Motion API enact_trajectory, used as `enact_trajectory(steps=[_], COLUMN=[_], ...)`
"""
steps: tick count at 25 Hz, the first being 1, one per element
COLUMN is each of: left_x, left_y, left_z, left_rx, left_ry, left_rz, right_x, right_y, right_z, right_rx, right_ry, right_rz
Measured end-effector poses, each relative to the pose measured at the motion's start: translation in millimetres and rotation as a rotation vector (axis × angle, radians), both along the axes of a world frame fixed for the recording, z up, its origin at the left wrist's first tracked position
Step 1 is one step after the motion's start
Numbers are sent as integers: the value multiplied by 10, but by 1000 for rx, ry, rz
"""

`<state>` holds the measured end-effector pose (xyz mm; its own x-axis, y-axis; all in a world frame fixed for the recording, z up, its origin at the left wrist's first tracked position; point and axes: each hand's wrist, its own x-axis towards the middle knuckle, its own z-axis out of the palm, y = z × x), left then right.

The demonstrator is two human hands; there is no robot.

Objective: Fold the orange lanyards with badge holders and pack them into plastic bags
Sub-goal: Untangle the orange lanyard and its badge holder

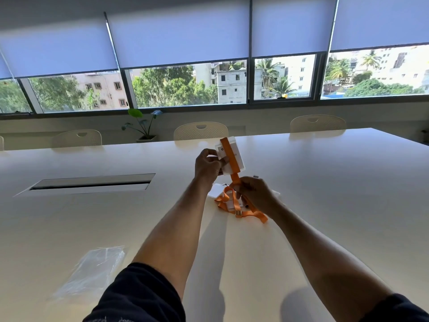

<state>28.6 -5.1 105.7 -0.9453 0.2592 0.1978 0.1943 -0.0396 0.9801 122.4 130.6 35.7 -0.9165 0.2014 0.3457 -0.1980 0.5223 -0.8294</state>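
I'm gripping the white badge holder (231, 156) in my left hand (207, 165), raised above the table (325, 182), my right hand (253, 194) pinching its orange lanyard (234, 180) just below.

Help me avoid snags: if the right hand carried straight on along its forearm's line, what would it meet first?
Probably the orange strap that the right hand already pinches, then the badge holder held up by the left hand. Depth is unclear.

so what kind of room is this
Most likely an office meeting room: a long pale conference table with a cable hatch set into it, matching chairs along the far side, and roller blinds over a wide window.
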Motion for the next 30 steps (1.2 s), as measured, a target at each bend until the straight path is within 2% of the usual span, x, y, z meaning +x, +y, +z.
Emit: enact_trajectory(steps=[5,10,14,17,22,30], left_x=[-42,-81,-79,-74,-59,-84], left_y=[-38,-86,-96,-94,-96,-114], left_z=[-26,-24,-57,-50,-42,-84], left_rx=[-16,-10,-11,-4,3,-19], left_ry=[8,-57,-89,-95,-86,-74], left_rz=[-5,-23,13,45,118,121], right_x=[24,99,83,61,58,18], right_y=[-1,2,-34,-47,-83,-119], right_z=[20,11,44,42,22,29], right_rx=[-63,58,154,102,-116,-135], right_ry=[51,109,235,260,283,270], right_rz=[-1,5,-110,-162,-206,-134])
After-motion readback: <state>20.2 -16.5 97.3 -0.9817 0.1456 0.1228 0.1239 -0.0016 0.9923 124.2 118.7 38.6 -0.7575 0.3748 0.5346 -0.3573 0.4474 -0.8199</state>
